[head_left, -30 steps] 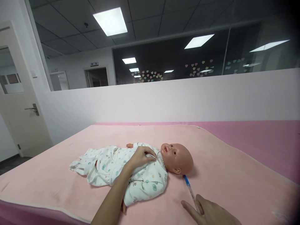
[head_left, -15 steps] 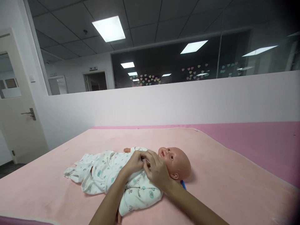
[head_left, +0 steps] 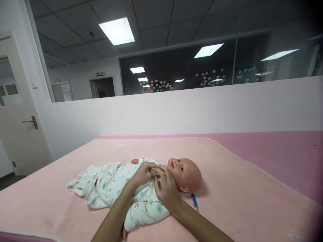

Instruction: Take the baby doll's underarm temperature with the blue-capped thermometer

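A bald baby doll lies on its back, head to the right, dressed in a white patterned outfit. Over its upper chest, just below the chin, my left hand has its fingers closed at the cloth near the neckline. My right hand rests beside it on the chest, fingers bent and meeting those of the left. Whatever small bit of cloth or fastening lies between the fingertips is hidden. One doll hand shows beyond the outfit.
A blue pen-like object lies by the doll's head, close to my right forearm. The peach sheet covers a pink padded surface that meets a white wall. A door stands at the left.
The doll and both hands appear slightly further left. More of the blue object shows beside my right forearm. The fingers have shifted a little at the neckline.
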The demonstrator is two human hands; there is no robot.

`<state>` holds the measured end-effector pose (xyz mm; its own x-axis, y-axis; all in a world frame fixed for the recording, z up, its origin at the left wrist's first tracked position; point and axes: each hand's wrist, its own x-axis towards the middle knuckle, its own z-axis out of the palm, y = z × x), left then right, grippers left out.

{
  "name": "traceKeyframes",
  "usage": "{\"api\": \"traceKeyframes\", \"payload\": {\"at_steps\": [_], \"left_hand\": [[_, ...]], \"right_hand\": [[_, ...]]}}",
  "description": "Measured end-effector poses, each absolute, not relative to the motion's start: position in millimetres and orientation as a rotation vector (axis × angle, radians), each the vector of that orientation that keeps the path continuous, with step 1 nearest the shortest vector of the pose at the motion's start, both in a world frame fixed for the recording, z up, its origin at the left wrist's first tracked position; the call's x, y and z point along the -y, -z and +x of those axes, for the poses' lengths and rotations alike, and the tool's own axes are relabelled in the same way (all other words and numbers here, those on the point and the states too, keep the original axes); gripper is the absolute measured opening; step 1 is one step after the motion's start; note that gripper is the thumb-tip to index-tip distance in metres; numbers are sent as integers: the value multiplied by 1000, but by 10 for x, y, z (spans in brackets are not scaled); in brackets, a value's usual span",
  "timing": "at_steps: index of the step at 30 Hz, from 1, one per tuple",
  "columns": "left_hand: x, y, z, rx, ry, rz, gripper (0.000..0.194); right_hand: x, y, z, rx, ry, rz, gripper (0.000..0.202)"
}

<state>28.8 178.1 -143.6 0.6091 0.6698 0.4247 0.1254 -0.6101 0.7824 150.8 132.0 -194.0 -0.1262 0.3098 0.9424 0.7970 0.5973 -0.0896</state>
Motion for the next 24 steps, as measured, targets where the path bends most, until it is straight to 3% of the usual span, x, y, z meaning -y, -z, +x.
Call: {"api": "traceKeyframes", "payload": {"at_steps": [9,14,24], "left_hand": [[-1758,1401,291,-636,-935,2089,29],[-1760,1409,287,-656,-925,2049,20],[-1759,1420,311,-725,-998,2079,20]], "right_hand": [[-1282,1919,1497,1713,527,-942,31],[-1259,1910,1496,1704,523,-953,29],[-1319,1961,1518,1707,404,-946,31]]}}
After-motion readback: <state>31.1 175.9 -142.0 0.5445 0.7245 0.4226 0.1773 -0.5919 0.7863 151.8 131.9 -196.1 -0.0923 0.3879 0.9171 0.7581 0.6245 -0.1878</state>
